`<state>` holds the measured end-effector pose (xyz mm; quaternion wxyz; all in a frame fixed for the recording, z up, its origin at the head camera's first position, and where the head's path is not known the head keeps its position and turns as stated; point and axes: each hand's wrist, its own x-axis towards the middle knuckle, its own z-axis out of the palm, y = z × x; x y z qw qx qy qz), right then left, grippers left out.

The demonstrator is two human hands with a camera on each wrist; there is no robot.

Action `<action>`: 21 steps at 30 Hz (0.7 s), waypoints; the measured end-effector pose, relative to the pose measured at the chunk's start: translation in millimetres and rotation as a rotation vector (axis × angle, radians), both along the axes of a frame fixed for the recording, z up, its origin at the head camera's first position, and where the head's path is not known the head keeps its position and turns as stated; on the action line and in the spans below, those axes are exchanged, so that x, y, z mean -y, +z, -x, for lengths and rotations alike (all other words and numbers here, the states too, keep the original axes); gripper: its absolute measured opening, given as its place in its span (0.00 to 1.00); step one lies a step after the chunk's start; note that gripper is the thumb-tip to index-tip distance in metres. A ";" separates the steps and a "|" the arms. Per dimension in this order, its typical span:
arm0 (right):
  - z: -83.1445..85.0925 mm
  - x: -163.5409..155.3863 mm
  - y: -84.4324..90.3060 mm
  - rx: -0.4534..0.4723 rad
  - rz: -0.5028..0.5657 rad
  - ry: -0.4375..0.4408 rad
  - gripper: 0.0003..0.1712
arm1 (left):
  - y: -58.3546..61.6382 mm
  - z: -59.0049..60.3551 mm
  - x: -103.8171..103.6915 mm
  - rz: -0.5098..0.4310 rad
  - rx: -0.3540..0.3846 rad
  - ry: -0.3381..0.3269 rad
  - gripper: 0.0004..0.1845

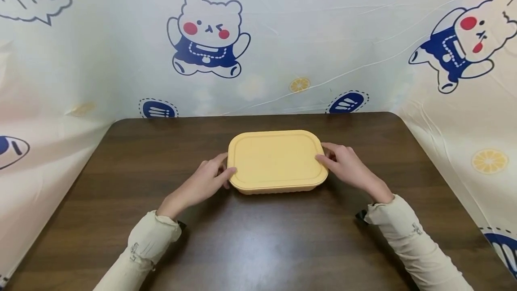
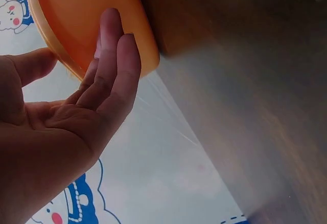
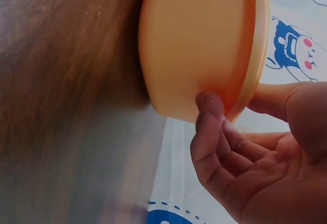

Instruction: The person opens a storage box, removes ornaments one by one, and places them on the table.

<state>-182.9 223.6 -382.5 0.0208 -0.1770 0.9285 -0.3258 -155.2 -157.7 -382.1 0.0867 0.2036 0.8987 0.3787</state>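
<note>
A yellow lidded food container (image 1: 278, 190) sits on the table, its lid (image 1: 276, 158) lying flat across the top. At its left end, my left hand (image 1: 203, 182) holds it with the thumb on the lid's edge. The left wrist view shows that hand's fingers (image 2: 127, 66) below the rim, against the side wall. My right hand (image 1: 352, 168) grips the opposite end, thumb over the lid's corner. Seen from the right wrist, its fingertips (image 3: 209, 101) touch the wall under the lid's rim (image 3: 261, 35). The container's inside is hidden.
The dark wooden table (image 1: 258, 237) has rounded far corners. Behind it and along both sides hangs a pale cloth (image 1: 282, 44) printed with cartoon bears and orange slices. Light-coloured sleeves (image 1: 153, 237) cover both forearms up to dark bands at the wrists.
</note>
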 end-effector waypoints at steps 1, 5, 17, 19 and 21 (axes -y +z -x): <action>1.0 0.0 -0.4 0.004 0.007 -0.003 0.28 | -0.5 2.5 0.2 -0.008 0.002 0.002 0.29; 4.4 -1.8 -0.9 0.029 0.034 -0.022 0.30 | -3.2 11.8 1.5 -0.065 0.030 0.012 0.32; 5.0 -0.7 -0.8 0.074 0.038 -0.067 0.30 | -7.4 16.3 2.4 -0.155 0.109 0.032 0.31; 4.6 -0.5 -2.6 0.067 0.042 -0.067 0.30 | -8.3 16.2 2.3 -0.150 0.100 0.036 0.31; 4.0 -0.3 -4.4 0.061 0.044 -0.065 0.30 | -9.1 15.8 2.5 -0.149 0.092 0.033 0.30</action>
